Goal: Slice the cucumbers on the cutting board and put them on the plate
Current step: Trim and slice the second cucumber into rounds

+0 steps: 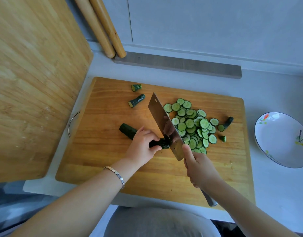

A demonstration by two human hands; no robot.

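Note:
A dark green cucumber (128, 131) lies across the middle of the wooden cutting board (106, 161). My left hand (141, 147) presses it down near its cut end. My right hand (201, 170) grips the handle of a cleaver (166, 124), whose blade stands on the cucumber's end right beside my left fingers. A heap of cucumber slices (193, 125) lies to the right of the blade. Cut-off end pieces lie on the board at the back (136, 100) and at the right (228, 122). An empty white plate (284, 139) with painted decoration sits right of the board.
A second large wooden board (32, 82) leans upright at the left. Two wooden rolling pins (102, 28) lean against the back wall. A grey strip (178, 65) lies along the back of the light counter. The counter's front edge is just below the board.

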